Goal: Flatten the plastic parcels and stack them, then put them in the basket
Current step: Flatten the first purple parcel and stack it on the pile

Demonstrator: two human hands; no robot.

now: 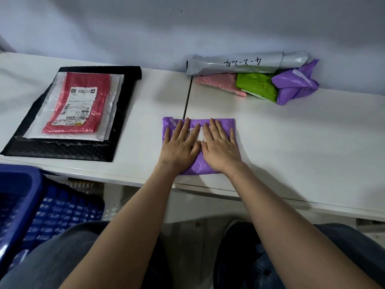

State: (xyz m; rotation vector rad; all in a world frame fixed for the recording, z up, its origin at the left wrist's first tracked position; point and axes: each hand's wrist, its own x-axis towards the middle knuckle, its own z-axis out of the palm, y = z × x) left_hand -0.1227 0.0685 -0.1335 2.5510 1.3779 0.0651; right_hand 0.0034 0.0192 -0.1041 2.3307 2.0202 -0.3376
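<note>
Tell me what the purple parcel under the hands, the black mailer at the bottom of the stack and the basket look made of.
Purple parcel: thin plastic film, slightly glossy, finely creased.
Black mailer: likely bubble-padded plastic; its surface shows a shiny pattern of small bumps.
Basket: apparently rigid moulded blue plastic with a smooth glossy rim and an openwork wall.

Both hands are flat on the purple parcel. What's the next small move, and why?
Probably slide both palms outward to press out the air, then carry it left. The left hand and right hand lie flat on the purple parcel, which looks wrinkled near its front edge; the flattened stack waits to the left.
</note>
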